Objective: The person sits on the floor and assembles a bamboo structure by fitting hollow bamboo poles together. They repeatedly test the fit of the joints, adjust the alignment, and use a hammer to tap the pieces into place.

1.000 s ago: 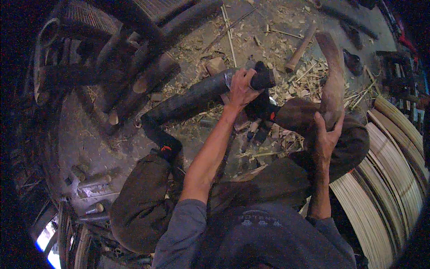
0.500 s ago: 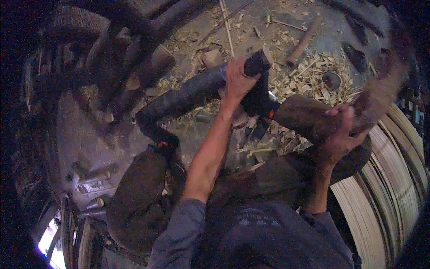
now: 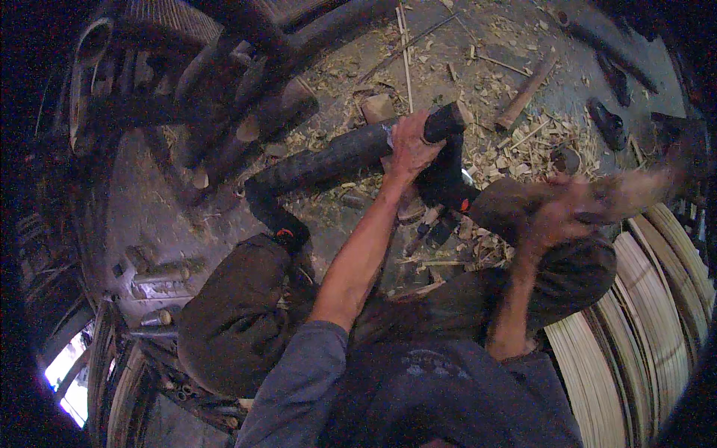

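Note:
Near the middle, my left hand [image 3: 411,149] is wrapped round a dark, round log [image 3: 328,160] close to its pale cut end. The log slants from lower left to upper right, between my dark-clad feet. Out to the right, my right hand [image 3: 556,216] is closed round one end of a thick, brownish piece of wood [image 3: 635,196]. Motion blurs both this hand and the wood, so its exact shape cannot be made out. The piece points right, well apart from the log, above my bent right knee [image 3: 579,272].
Wood chips [image 3: 508,160] litter the ground beyond my feet, with a loose stick [image 3: 526,93] among them. Bundled pale strips [image 3: 627,321] curve along my right side. Dark logs [image 3: 280,112] are piled at the upper left. A dark shoe [image 3: 606,123] lies at the upper right.
The piece of wood in my right hand has swung down from a raised slant to nearly level. My left hand keeps its hold on the log. The whole view has shifted slightly.

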The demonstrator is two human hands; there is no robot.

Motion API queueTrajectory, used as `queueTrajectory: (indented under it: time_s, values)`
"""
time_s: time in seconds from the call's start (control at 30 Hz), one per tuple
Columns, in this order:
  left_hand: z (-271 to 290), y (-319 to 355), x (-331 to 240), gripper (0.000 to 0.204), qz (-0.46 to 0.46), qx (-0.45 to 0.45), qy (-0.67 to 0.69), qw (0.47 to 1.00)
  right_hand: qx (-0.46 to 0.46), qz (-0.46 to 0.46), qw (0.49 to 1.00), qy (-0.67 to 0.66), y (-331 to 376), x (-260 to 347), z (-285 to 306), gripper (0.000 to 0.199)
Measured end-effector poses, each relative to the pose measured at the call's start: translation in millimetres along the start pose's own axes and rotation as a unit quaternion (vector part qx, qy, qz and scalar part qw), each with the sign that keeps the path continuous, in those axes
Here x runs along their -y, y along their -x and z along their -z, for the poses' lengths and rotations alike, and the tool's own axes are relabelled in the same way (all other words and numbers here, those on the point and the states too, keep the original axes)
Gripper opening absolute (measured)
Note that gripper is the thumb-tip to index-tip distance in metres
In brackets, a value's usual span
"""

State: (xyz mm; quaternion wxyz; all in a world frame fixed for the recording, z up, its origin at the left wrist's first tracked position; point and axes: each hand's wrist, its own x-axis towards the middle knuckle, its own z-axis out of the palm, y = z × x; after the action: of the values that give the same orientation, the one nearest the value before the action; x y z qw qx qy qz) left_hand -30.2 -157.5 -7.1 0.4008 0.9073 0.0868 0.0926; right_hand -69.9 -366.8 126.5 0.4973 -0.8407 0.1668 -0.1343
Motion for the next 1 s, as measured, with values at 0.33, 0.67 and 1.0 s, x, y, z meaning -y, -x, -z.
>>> queueTrajectory:
  time_s: [0.33, 0.67, 1.0]
  values:
    - [4, 9, 10, 0.071, -0.040, -0.029, -0.017, 0.999, 0.060, -0.045, 0.997, 0.015, -6, 0, 0, 0.068]
    - [-2, 12, 18, 0.069, -0.071, 0.010, -0.034, 0.997, 0.043, -0.058, 0.997, -0.028, 26, -19, -28, 0.076]
    - [35, 5, 33, 0.062, 0.013, -0.003, 0.166, 0.986, 0.154, -0.023, 0.988, -0.005, 64, 5, -51, 0.075]
